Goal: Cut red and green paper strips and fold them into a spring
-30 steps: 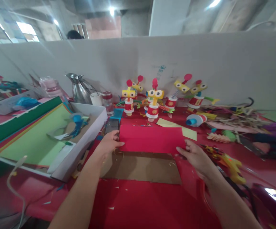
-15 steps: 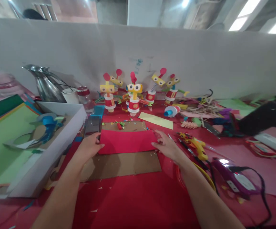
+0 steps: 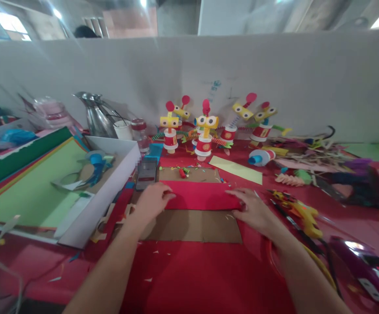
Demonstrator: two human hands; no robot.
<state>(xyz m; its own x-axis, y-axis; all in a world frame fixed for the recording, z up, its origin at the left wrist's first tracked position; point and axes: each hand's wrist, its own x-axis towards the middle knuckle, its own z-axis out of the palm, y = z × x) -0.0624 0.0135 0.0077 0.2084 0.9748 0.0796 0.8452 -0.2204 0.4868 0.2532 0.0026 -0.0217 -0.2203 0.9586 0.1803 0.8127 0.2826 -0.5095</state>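
A red paper strip (image 3: 197,196) stretches between my two hands, just over the brown cardboard (image 3: 189,226). My left hand (image 3: 152,201) has its thumb and fingers closed on the strip's left end. At the other end, my right hand (image 3: 257,211) grips the strip, its index finger lying on top and its thumb by the front edge. Some of the fingertips are hidden. Small coloured paper curls (image 3: 183,173) lie on the cardboard behind the strip, and a pale yellow strip (image 3: 237,170) rests farther back.
Several paper-cup figures (image 3: 204,144) stand by the grey partition. At left is a white box (image 3: 110,183) with coloured sheets, near a metal jug (image 3: 96,115). A yellow glue gun (image 3: 307,218), a purple device (image 3: 362,270) and a scrap pile (image 3: 307,150) are at right.
The view has turned left, so everything sits farther right in the picture. The red strip looks lower and flatter, and my right fingers have shifted onto its top.
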